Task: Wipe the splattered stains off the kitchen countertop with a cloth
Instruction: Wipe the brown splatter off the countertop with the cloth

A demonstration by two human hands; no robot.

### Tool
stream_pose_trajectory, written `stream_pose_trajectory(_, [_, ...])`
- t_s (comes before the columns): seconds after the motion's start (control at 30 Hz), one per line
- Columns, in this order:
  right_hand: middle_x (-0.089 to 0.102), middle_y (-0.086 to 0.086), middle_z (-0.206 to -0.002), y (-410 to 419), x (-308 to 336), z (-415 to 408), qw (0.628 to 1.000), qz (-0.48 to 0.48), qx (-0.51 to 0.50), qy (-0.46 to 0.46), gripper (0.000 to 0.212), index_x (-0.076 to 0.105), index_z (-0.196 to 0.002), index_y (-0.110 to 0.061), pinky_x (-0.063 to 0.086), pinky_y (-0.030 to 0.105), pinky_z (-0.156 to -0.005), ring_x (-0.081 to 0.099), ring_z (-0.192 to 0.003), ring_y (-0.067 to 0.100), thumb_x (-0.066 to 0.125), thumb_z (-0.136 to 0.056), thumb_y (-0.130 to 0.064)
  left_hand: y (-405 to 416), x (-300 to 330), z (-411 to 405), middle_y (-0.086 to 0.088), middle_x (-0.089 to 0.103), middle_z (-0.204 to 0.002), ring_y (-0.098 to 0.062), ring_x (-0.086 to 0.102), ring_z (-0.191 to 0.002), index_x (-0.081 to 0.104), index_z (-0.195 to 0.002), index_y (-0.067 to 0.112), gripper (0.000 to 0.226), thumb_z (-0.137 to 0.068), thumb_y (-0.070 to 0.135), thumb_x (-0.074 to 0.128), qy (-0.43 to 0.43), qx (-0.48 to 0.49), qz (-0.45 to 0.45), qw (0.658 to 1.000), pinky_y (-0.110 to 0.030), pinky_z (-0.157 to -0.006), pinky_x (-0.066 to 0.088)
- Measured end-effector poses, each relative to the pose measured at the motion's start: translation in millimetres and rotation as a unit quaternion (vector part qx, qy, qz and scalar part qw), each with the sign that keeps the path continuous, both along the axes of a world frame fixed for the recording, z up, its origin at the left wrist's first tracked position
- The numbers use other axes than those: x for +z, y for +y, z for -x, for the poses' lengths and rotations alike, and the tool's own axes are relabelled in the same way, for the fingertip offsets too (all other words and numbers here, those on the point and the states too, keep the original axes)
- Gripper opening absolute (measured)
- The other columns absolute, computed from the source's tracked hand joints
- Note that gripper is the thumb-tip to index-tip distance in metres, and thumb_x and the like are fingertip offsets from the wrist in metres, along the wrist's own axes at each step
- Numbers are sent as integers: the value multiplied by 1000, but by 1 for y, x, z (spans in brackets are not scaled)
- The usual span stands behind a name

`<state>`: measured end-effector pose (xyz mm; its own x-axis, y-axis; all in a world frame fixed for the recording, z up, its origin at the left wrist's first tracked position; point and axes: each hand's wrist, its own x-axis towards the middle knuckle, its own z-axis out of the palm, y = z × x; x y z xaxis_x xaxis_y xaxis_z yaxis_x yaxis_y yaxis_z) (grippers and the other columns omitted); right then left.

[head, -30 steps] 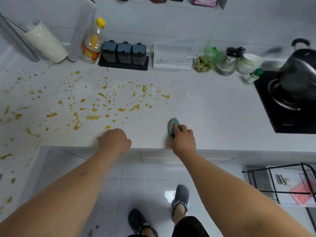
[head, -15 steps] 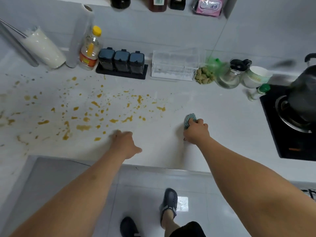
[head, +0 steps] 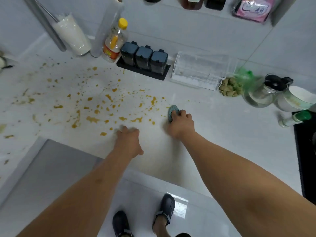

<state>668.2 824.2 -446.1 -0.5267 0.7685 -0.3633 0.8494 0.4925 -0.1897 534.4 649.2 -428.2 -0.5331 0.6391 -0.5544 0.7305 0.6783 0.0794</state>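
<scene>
The right hand (head: 181, 124) curls its fingers (head: 183, 113) round a teal cloth (head: 172, 111) at the right edge of the orange stains (head: 109, 106) on the surface (head: 222, 130). The left hand (head: 128, 140) rests there, fingers bent, holding nothing.

Nothing can be read with certainty. The pink packet (head: 252, 8) on the wall ledge, far beyond the fingertips of the right hand (head: 180, 124), carries white characters that may end in "4H", but they are blurred. The red and yellow label on the yellow-capped bottle (head: 114, 41), well beyond the left hand (head: 129, 141), is too small to read, as is the white label on the brown bottle (head: 193, 2)
</scene>
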Motion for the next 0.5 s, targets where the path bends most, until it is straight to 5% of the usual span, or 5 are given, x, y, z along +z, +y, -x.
stream_pose_trajectory(0.23, [36,9,-149,-24,0,-19,991,-20,133,0,64,35,-150,-22,45,43,-99,38,-127,35,47,-89,-36,-7,1,-2,-26,26,-154,-47,28,-140,54,-130,20,73,-70,43,90,-11,35,-38,999,-47,-108,40])
stream_pose_trajectory(0.5, [39,13,-139,49,5,-69,1000,-20,-10,-21,59,40,-147,-18,49,44,-94,40,-119,37,56,-93,-33,-7,3,-3,-25,24,-156,-45,27,-142,54,-133,21,75,-71,43,90,-16,39,-43,998,-47,-109,40])
